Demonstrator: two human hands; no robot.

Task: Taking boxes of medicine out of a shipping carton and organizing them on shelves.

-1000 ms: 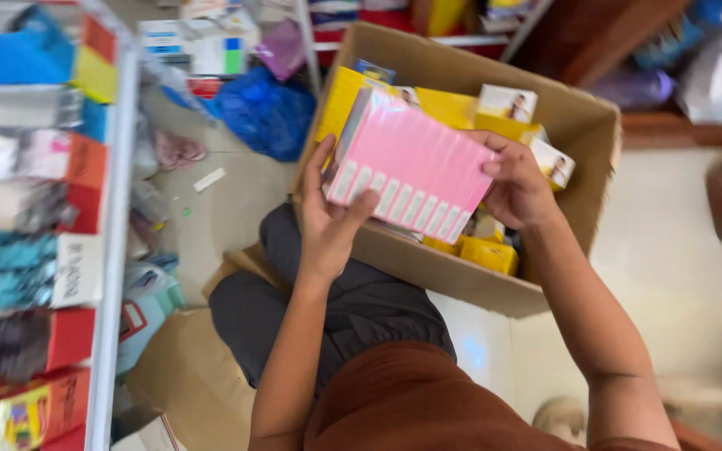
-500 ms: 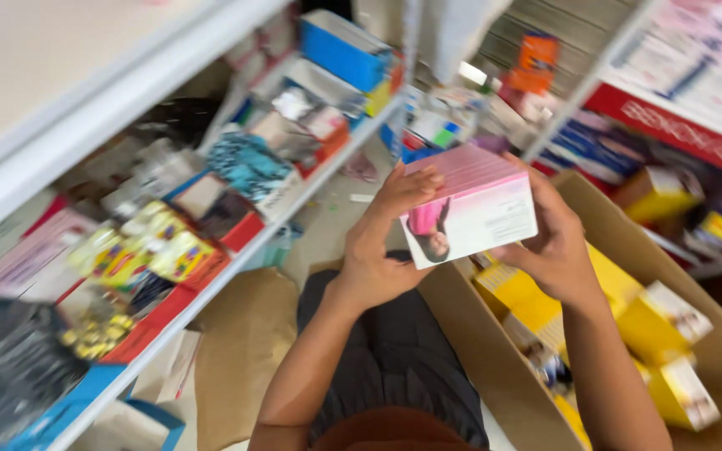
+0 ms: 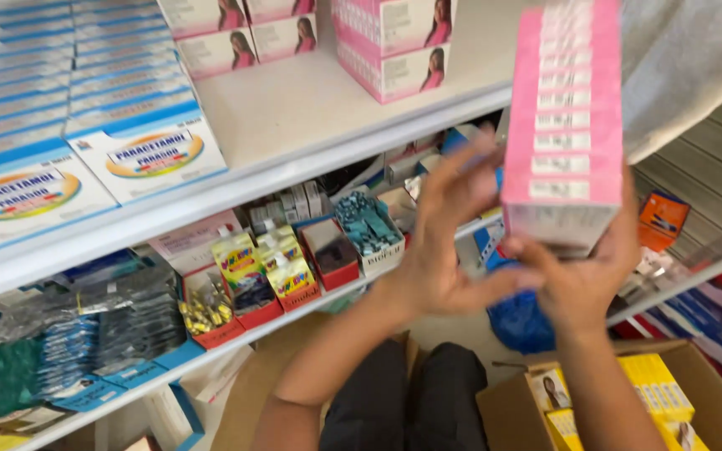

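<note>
Head view: a carton at the lower right holds yellow boxes. Both hands now lift the pink pack, raised from chest height to the top shelf's front edge. The left hand presses its side with spread fingers; the right hand cups its base. Bare shelf room lies between pink boxes.

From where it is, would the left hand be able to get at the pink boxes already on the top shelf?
Probably yes: the left hand is raised near the shelf's pink boxes, with nothing between, though it steadies the pink pack.
</note>
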